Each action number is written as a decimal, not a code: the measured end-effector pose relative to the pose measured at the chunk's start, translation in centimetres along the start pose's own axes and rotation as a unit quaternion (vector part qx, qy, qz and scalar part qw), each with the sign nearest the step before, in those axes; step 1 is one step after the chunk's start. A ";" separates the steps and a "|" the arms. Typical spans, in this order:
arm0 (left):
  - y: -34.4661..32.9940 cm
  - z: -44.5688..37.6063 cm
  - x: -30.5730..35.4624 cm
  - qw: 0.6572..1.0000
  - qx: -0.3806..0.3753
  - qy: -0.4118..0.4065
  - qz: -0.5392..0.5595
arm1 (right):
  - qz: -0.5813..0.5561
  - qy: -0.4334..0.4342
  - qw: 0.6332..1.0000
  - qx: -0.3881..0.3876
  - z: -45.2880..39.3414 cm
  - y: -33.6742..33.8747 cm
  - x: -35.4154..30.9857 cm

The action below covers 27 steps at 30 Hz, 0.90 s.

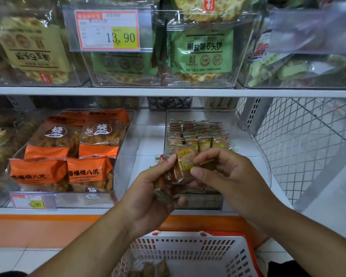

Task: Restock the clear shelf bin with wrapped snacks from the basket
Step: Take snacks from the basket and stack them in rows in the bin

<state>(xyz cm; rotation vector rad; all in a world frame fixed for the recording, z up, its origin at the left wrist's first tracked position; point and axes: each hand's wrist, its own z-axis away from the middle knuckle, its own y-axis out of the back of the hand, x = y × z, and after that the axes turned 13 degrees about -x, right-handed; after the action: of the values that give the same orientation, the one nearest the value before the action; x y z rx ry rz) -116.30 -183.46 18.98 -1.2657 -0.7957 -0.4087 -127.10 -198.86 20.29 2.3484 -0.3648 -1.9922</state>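
Observation:
My left hand (152, 188) grips a bunch of small brown wrapped snacks (168, 176) in front of the clear shelf bin (254, 136). My right hand (224, 172) pinches the top snack (185, 158) of that bunch, a brown packet with a yellow-green label, between thumb and fingers. Inside the bin, rows of the same wrapped snacks (198, 134) stand upright at the back. The white plastic basket (188, 250) with red trim sits below my arms; a few wrapped snacks (154, 268) lie at its bottom.
Left of the bin stands another clear bin of orange snack bags (72, 150) with a price tag (31, 201). The upper shelf (168, 91) holds bins of green and beige packets. A white wire mesh panel (300, 140) closes the right side.

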 end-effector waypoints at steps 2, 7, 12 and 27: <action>-0.1 0.0 -0.1 1.000 0.001 0.008 -0.010 | -0.035 -0.041 0.999 0.000 -0.2 0.5 -0.1; -0.1 -0.4 -0.4 1.000 0.009 0.009 -0.010 | -0.144 -0.088 0.986 0.008 -0.7 1.3 -0.5; 0.0 -0.8 -0.2 0.999 0.054 0.005 0.009 | -0.227 -0.054 0.972 -0.006 -1.0 3.5 -1.4; 0.7 -1.9 -1.6 0.991 -0.026 0.123 -0.038 | -0.048 -0.219 0.953 -0.204 -0.7 4.2 -0.3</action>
<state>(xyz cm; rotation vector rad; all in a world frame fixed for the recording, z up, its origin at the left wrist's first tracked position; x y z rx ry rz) -116.33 -185.31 17.15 -1.2076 -0.6281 -0.6369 -127.11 -202.92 21.45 1.7047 0.1472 -2.3498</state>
